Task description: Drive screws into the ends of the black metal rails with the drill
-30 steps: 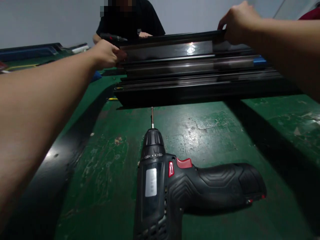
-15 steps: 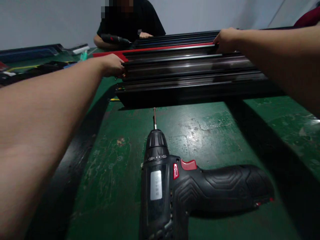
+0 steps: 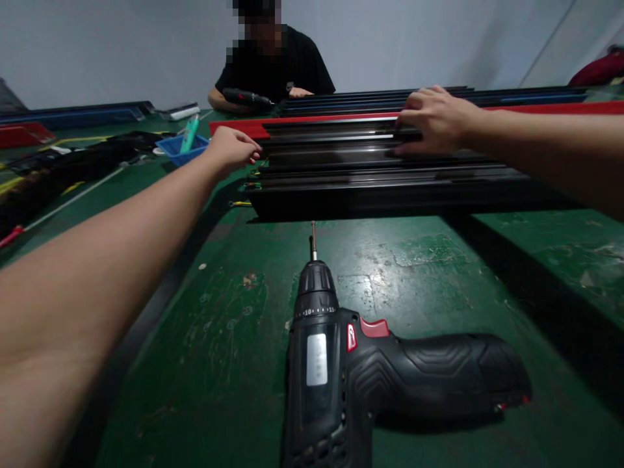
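Note:
Long dark metal profiles [image 3: 331,155] lie side by side across the green table. My left hand [image 3: 234,151] is at their left end, its fingertips pinched together; whatever they hold, if anything, is too small to make out. My right hand [image 3: 433,120] rests over the profiles farther right, fingers apart and bent slightly, palm down. Behind them runs a red strip [image 3: 351,119]. Short wires with a yellow-green lead [image 3: 240,204] stick out of the near profile's left end. A black cordless drill [image 3: 322,370] with a long bit lies on its side nearest me, touched by neither hand.
Across the table a person in a black shirt [image 3: 297,62] holds another drill [image 3: 246,97] beside more profiles. A blue bin [image 3: 180,148] with a turquoise tube [image 3: 190,133] stands left, near a bundle of dark cables [image 3: 97,159]. Someone in red [image 3: 597,68] shows far right.
My right hand has loosened from the profile's far edge and spread its fingers. My left hand has moved slightly off the profile end into a pinch. The view has shifted, showing the blue bin.

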Demonstrator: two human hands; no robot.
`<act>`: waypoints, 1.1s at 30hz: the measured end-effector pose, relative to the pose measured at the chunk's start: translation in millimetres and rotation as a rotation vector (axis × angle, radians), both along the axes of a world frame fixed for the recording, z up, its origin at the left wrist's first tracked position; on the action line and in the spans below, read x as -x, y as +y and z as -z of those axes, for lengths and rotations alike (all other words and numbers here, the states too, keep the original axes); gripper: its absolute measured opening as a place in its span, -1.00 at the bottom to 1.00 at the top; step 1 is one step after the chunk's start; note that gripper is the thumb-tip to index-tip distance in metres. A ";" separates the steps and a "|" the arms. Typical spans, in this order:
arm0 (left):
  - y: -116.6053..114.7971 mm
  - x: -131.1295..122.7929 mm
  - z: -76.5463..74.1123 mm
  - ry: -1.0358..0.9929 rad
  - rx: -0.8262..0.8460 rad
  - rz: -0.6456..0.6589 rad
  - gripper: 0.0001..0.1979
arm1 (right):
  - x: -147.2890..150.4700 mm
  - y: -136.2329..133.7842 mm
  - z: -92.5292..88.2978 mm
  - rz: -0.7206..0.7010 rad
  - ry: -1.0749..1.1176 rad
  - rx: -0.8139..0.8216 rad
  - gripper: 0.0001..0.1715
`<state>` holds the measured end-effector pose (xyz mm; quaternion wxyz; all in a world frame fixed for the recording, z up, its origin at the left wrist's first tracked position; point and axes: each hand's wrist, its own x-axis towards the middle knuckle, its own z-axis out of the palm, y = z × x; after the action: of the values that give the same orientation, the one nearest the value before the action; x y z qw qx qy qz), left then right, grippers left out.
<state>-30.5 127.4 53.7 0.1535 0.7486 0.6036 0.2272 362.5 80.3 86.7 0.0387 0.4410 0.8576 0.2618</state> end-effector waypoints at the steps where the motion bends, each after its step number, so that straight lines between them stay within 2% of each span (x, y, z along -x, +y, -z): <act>1: -2.2 0.7 0.2 -0.037 0.026 -0.050 -0.69 | 0.1 -2.1 1.2 -0.028 -0.051 0.003 0.19; 3: -6.9 1.9 1.2 -0.230 0.176 -0.118 -0.83 | 1.0 -3.0 2.3 -0.057 -0.133 0.015 0.04; 5: -8.3 4.3 4.0 -0.282 0.248 -0.096 -0.82 | 2.8 -1.7 1.3 -0.050 -0.175 0.021 -0.06; 8: -2.1 9.7 10.1 -0.312 0.223 -0.040 -0.72 | 6.1 -0.5 -1.4 -0.007 -0.217 0.008 -0.02; 11: 2.2 10.5 11.9 -0.344 0.237 -0.011 -0.71 | 8.0 -2.9 -2.3 0.053 -0.229 -0.012 0.10; 13: -1.9 6.4 8.5 -0.307 0.245 -0.101 -0.77 | 8.7 -6.1 -2.4 0.083 -0.226 -0.022 0.10; 17: -16.9 -3.9 -4.1 -0.344 0.209 -0.197 -0.81 | 9.6 -14.2 -9.9 0.128 -0.209 -0.060 -0.09; 22: -30.8 -7.6 -23.5 -0.440 0.034 -0.094 -0.79 | 3.0 -32.5 -35.7 0.194 -0.178 -0.156 -0.27; 25: -48.2 -10.6 -32.7 -0.538 -0.042 -0.009 -0.86 | -7.9 -53.5 -45.7 0.239 -0.146 -0.262 -0.30; 28: -75.7 -15.0 -31.9 -0.600 0.000 0.044 -0.87 | -22.8 -81.9 -44.0 0.189 -0.134 -0.335 -0.34; 30: -95.8 -17.2 -24.2 -0.591 0.024 0.073 -0.86 | -34.2 -102.2 -37.4 0.139 -0.131 -0.334 -0.35; 33: -120.8 -19.7 -3.2 -0.535 0.054 0.137 -0.82 | -51.6 -129.6 -23.6 -0.014 -0.074 -0.281 -0.36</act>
<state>-10.8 6.6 56.9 0.3425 0.6967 0.4953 0.3899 414.1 -49.3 110.2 0.0064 0.4262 0.8134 0.3958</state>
